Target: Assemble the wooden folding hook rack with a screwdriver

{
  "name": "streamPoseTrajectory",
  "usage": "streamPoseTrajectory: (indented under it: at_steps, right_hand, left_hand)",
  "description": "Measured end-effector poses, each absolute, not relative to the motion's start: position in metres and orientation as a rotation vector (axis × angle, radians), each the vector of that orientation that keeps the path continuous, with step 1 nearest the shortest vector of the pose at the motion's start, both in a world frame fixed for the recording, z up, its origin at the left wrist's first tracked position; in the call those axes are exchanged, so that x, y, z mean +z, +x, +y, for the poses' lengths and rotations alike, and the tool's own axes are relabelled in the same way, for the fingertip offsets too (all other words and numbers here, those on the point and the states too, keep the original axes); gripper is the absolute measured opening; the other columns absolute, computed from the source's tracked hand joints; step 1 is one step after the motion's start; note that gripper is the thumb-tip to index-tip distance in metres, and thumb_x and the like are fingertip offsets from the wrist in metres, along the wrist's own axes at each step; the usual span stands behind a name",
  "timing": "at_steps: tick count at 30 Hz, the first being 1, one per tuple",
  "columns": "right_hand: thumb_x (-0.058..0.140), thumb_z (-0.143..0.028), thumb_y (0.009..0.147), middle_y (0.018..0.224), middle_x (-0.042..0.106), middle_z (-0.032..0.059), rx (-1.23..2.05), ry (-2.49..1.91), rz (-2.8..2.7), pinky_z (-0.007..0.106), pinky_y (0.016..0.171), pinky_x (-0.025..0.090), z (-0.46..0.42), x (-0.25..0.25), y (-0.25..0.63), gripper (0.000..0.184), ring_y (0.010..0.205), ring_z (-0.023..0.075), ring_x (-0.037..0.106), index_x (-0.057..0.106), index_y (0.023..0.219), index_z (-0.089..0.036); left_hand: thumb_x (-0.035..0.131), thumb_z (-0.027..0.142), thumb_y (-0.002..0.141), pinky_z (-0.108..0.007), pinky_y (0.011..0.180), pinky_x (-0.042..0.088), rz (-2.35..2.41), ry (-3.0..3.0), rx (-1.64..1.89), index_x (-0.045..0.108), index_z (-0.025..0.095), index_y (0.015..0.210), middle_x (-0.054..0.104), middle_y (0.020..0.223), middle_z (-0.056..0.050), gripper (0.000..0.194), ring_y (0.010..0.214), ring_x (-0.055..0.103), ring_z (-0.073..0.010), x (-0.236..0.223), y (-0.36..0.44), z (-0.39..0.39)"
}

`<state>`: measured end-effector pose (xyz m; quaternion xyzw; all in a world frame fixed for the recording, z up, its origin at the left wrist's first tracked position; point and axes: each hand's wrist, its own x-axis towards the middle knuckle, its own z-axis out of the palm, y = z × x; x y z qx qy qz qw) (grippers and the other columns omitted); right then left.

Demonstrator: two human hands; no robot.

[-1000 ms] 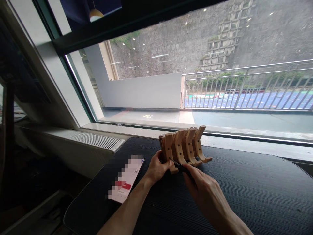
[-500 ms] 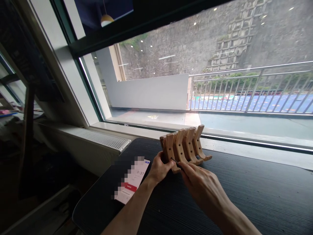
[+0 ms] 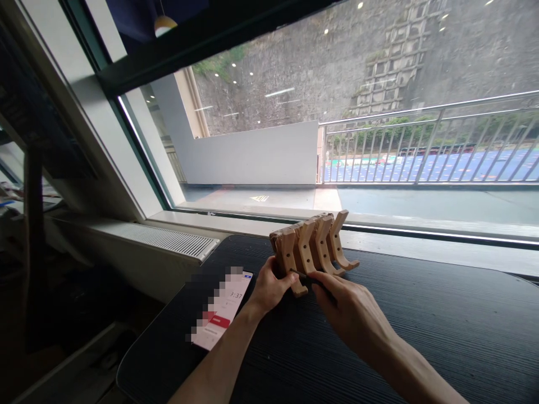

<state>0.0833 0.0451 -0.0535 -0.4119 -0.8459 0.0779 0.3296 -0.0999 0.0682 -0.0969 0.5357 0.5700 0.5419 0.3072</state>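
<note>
A wooden hook rack [image 3: 306, 247] with several curved hooks and dark screw holes stands on the black table [image 3: 404, 331], its rough back edge toward the window. My left hand [image 3: 272, 285] grips its left end, with the thumb in front on the leftmost hook. In my right hand [image 3: 347, 297] is a slim dark screwdriver [image 3: 302, 275], fingers closed round its black handle. The shaft points left at the lower part of the leftmost hook, beside my left thumb. Whether its tip sits in a screw is too small to tell.
A phone [image 3: 225, 308] with a lit screen lies left of my left forearm. Behind the table runs the window sill [image 3: 248, 225], and a white radiator cover [image 3: 168, 238] is at the left. The table's rounded edge [image 3: 126, 350] is at lower left.
The view has shifted slightly, so the whole scene sits a little further left. My right hand has turned somewhat, showing more of the screwdriver; my left hand keeps its hold.
</note>
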Motion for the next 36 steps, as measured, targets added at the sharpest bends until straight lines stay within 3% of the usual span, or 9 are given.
streamPoseTrajectory:
  at_steps: [29, 36]
  right_hand:
    - [0.043, -0.025, 0.089, 0.084, 0.071, 0.0002, 0.2, -1.106, -2.201, 0.026, 0.06, 0.042, 0.041, -0.051, 0.083, 0.025, 0.071, 0.0165, 0.066, 0.062, 0.104, -0.024]
    - [0.041, -0.014, 0.089, 0.08, 0.066, 0.0028, -0.076, -0.999, -2.342, 0.026, 0.058, 0.041, 0.033, -0.052, 0.078, 0.026, 0.066, 0.0151, 0.062, 0.06, 0.105, -0.018]
  left_hand:
    - [0.069, 0.02, 0.066, -0.029, 0.076, 0.049, 1.491, 1.459, 1.429, 0.06, 0.014, 0.096, 0.068, 0.091, -0.005, 0.032, 0.083, 0.063, -0.0185, -0.097, -0.098, 0.066]
    - [0.067, 0.019, 0.067, -0.029, 0.077, 0.048, 1.511, 1.498, 1.435, 0.059, 0.014, 0.096, 0.067, 0.092, -0.006, 0.031, 0.083, 0.062, -0.0179, -0.101, -0.099, 0.068]
